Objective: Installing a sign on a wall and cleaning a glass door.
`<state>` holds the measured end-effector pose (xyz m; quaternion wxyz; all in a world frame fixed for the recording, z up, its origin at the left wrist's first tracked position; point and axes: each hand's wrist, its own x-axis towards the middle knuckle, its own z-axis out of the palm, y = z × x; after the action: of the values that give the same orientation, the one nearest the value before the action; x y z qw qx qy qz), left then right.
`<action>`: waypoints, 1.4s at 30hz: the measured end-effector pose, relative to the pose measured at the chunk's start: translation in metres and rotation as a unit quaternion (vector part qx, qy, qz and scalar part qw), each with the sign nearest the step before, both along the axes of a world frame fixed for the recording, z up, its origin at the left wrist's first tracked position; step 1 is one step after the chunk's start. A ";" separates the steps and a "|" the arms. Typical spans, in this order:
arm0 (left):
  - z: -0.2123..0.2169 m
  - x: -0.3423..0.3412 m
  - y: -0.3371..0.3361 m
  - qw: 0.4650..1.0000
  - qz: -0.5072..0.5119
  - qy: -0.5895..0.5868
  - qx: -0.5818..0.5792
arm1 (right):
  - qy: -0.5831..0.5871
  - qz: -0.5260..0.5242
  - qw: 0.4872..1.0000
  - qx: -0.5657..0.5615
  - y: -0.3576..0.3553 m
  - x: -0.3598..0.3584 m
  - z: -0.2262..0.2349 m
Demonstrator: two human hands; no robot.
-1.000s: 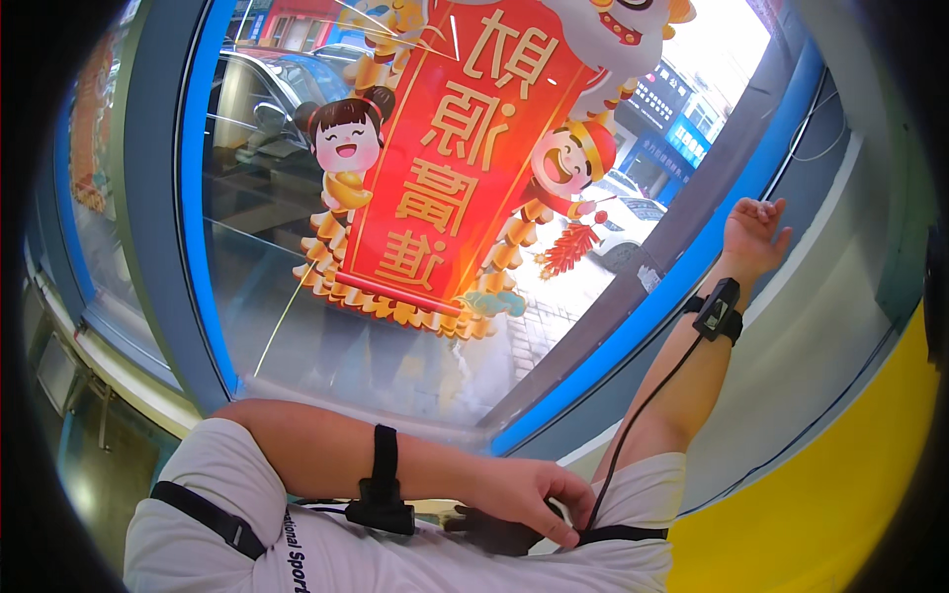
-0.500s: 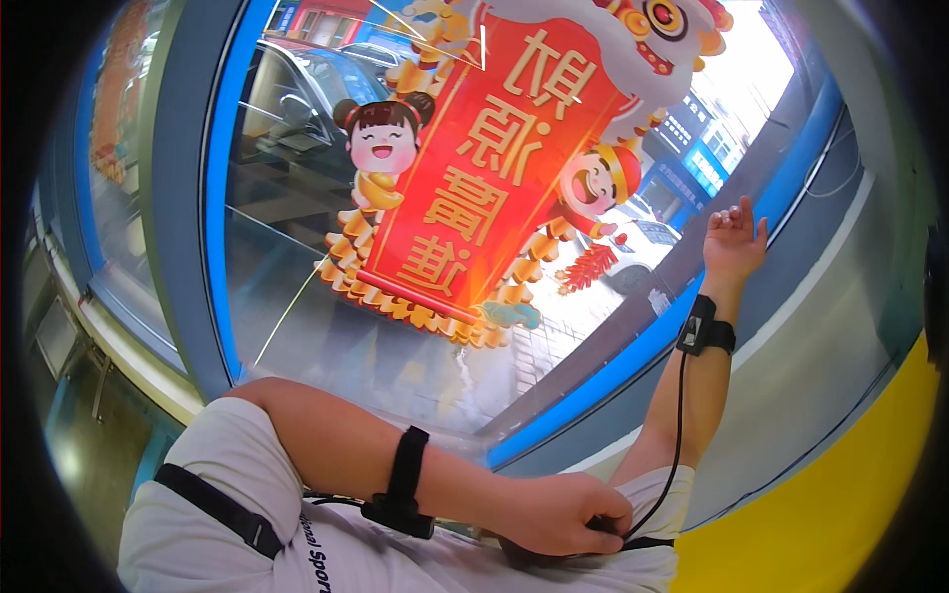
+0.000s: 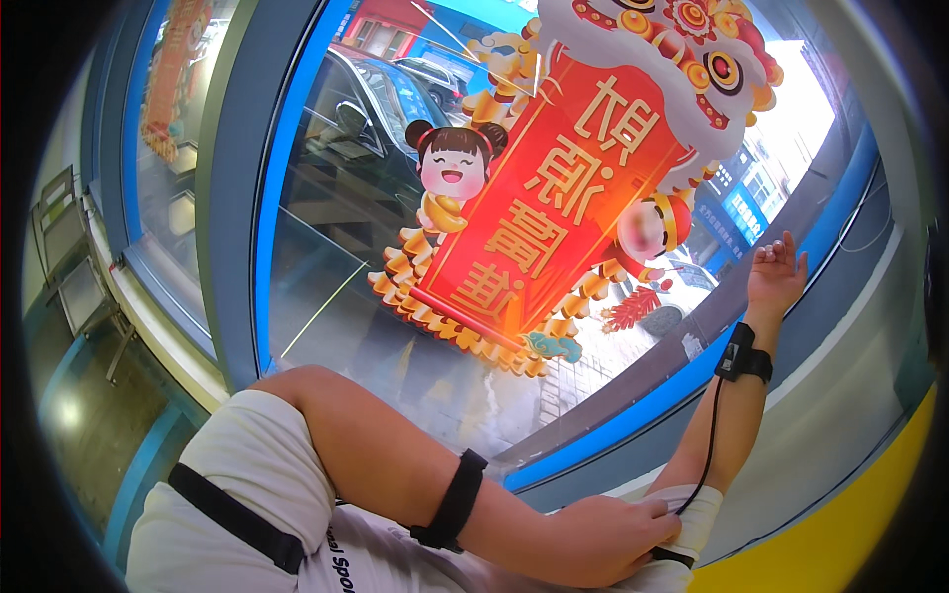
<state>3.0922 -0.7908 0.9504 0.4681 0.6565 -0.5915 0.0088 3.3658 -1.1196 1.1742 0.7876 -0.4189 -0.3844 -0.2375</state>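
Note:
My left arm bends across my chest. My left hand [image 3: 615, 534] is closed at the right sleeve, its fingertips pinching by a black strap [image 3: 674, 558] round the right upper arm; part of the strap is hidden beneath them. A black cable [image 3: 708, 440] runs from those fingers up to a small black box [image 3: 733, 353] strapped to my right wrist. Raised toward the window frame, my right hand [image 3: 777, 279] is open, fingers loosely stretched and holding nothing. Another black band [image 3: 455, 502] circles my left forearm.
Ahead stands a window with a blue frame [image 3: 265, 237] and a large red festive sticker [image 3: 563, 188]; a parked car [image 3: 371, 119] shows outside. A black strap [image 3: 237, 519] circles my left white sleeve. Folding chairs [image 3: 84, 287] stand at far left, a yellow surface [image 3: 840, 534] at lower right.
The view has shifted, so the window and both arms appear farther right and lower. My left forearm has turned, and the dark piece that showed between its fingers is now covered.

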 end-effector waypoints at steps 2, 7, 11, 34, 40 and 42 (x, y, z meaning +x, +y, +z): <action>0.004 -0.003 0.000 1.000 0.013 0.014 0.013 | 0.018 -0.015 1.000 0.006 0.000 -0.003 0.005; 0.011 -0.003 -0.002 0.992 0.024 0.040 0.118 | 0.033 -0.069 0.997 -0.007 -0.017 -0.008 0.016; 0.002 0.005 -0.003 0.996 -0.031 0.017 0.085 | 0.073 -0.113 0.991 0.013 -0.023 -0.010 0.016; 0.027 -0.001 -0.005 0.971 -0.137 0.193 0.039 | 0.155 -0.221 0.963 0.019 -0.041 0.016 -0.020; 0.061 -0.016 -0.002 0.971 -0.061 0.112 0.202 | 0.163 -0.263 0.950 -0.045 -0.006 0.033 -0.045; 0.063 -0.020 0.001 0.971 -0.039 0.073 0.223 | 0.169 -0.279 0.945 -0.025 -0.001 0.030 -0.044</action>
<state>3.0721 -0.7897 1.0132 0.3515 0.7198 -0.5679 -0.1894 3.3962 -1.1210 1.1298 0.7324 -0.5628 -0.1192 -0.3643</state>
